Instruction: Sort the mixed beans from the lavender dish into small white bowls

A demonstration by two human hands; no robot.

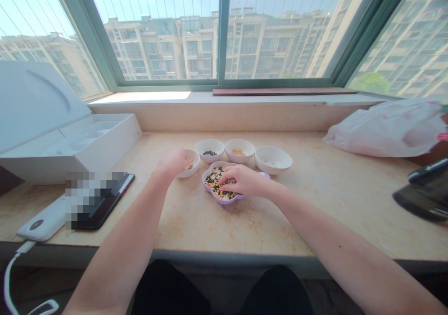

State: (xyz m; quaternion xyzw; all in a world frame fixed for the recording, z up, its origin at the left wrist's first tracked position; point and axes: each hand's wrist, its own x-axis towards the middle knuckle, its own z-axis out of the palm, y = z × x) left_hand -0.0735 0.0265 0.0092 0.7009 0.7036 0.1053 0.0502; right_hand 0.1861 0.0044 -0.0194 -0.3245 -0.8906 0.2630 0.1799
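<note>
My left hand (175, 162) is at the leftmost white bowl (193, 169), its fingers bent together over the rim. Small reddish and pale pieces show inside that bowl; what the fingertips hold is hidden. In the middle stands a purple flower-shaped bowl (226, 202) filled with mixed beans (214, 180) in black, yellow and white. My right hand (244, 180) reaches into it from the right, thumb and fingertips drawn close in a pinch among the beans. I cannot make out what lies between them.
Behind are a white bowl (210, 143) with black beans, a white bowl (240, 144) with yellow ones and a white bowl (273, 165) with a few specks. A phone (105, 212), power bank (44, 224) and box (108, 142) lie left; a plastic bag (385, 130) and dark object (423, 196) right.
</note>
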